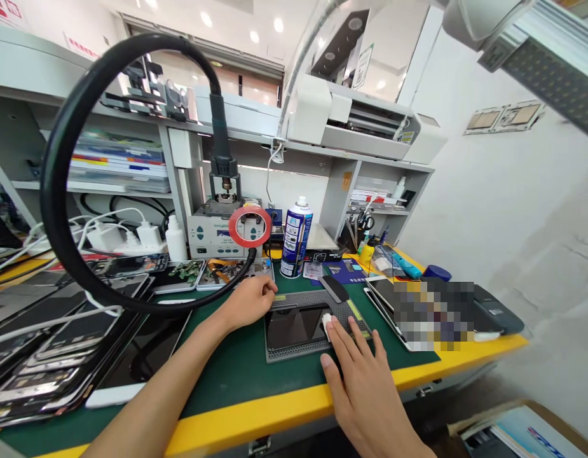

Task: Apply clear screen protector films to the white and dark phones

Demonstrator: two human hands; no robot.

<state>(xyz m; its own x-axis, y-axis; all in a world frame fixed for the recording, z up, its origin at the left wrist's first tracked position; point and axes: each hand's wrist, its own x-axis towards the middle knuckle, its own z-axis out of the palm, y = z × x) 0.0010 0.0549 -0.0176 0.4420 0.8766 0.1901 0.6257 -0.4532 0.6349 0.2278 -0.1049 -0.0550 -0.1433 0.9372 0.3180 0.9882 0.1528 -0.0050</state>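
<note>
A smartphone [294,329] with a dark, glossy screen lies on a perforated grey mat [298,356]. My right hand [363,375] reaches over the phone's right end. Under its index and middle fingertips is a small folded white wipe [327,324], pressed against the screen; the other fingers are spread. At the mat's upper left corner rests my left hand [253,300], its fingers curled in and closed; whatever they may hold is hidden. Behind the phone, a dark flat piece [334,288] lies across the mat's far edge.
A blue spray can [296,238] stands behind the mat. A thick black hose [55,127] loops over the left side, with a roll of red tape [250,226] near it. Stacked tablets and phone parts [55,356] crowd the left; another tablet [386,312] lies right.
</note>
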